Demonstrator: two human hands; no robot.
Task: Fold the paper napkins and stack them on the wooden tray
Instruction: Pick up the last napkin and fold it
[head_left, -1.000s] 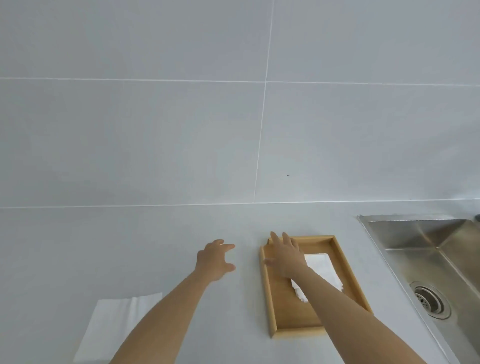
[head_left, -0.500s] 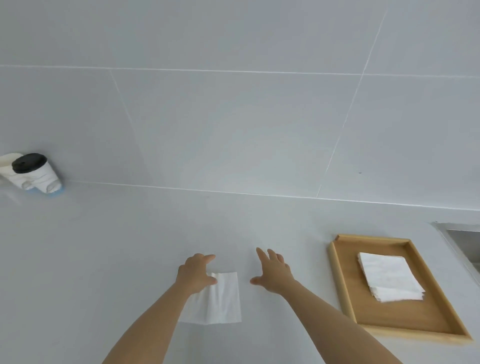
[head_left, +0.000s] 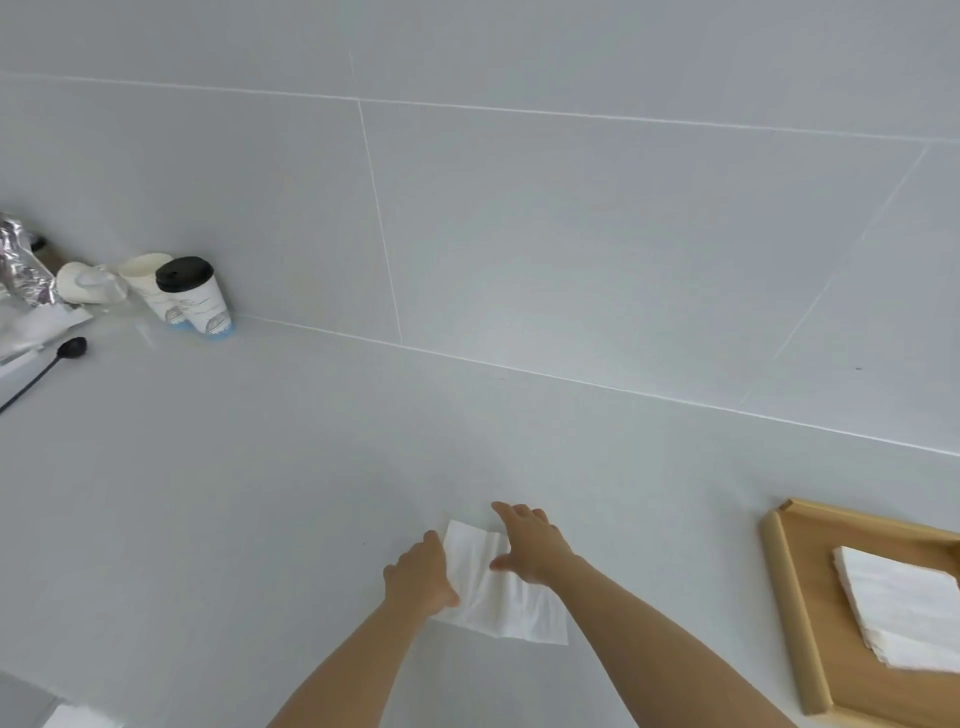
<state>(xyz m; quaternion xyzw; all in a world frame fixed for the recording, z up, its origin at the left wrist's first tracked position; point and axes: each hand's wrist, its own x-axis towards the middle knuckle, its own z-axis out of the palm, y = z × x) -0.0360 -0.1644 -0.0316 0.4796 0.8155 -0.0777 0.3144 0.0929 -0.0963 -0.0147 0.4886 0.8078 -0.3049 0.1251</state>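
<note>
A white paper napkin (head_left: 496, 597) lies slightly rumpled on the pale grey counter, near the front middle. My left hand (head_left: 418, 577) presses on its left edge, fingers curled over the paper. My right hand (head_left: 530, 545) rests flat on its upper right part, fingers spread. At the far right stands the wooden tray (head_left: 789, 613), cut off by the frame edge. A stack of folded white napkins (head_left: 904, 608) lies inside it.
Paper cups (head_left: 192, 293), one with a black lid, stand at the back left against the tiled wall. Crumpled foil (head_left: 23, 265) and a black spoon (head_left: 47, 366) lie beside them. A white sheet corner (head_left: 78, 719) shows at the bottom left.
The view has swung left and nearer. My right hand has moved onto the napkin, which is now rumpled between both hands. The tray has slid to the right frame edge.
</note>
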